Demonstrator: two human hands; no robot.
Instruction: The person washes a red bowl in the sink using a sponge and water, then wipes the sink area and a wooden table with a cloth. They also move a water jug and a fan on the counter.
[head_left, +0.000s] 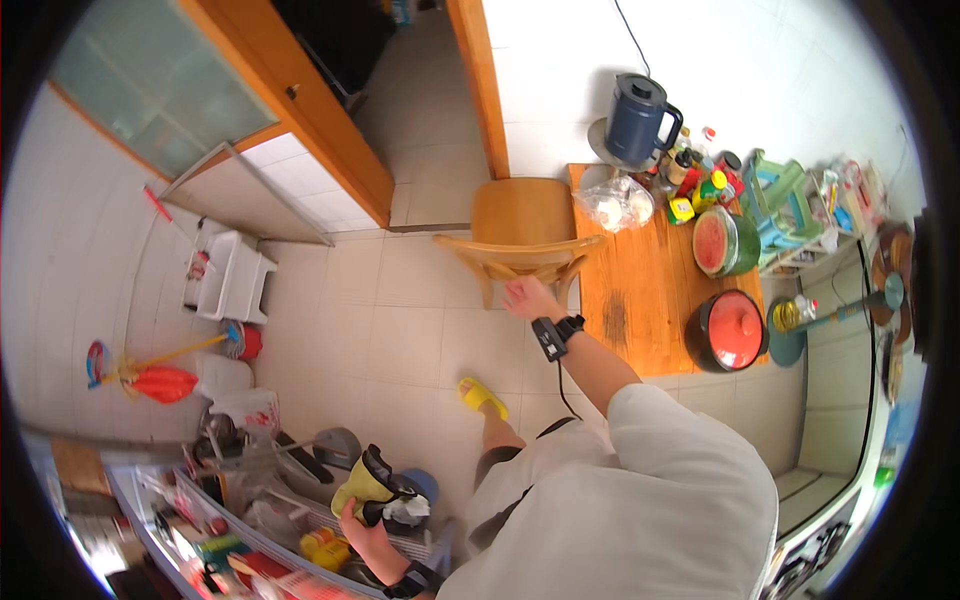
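Note:
My left hand (366, 531) grips a yellow-green item with black trim (366, 484), perhaps a shoe or a small bag, with crumpled whitish stuff at its opening. Beneath it stands a shelf rack (442, 551) with bags and yellow items. My right hand (529, 298) is stretched out beside the back of a wooden chair (517, 251), its fingers loosely curled; nothing shows in it. To the right of this hand is a wooden table (637, 300) bearing a black pot with a red lid (735, 330), a cut watermelon (716, 241) and a clear bag of white round items (616, 204).
A dark blue electric kettle (636, 124) and several condiment bottles (705, 187) stand at the table's back. An open doorway (427, 150) lies beyond the chair. A white plastic rack (232, 277) and a red bucket (250, 341) stand along the left wall.

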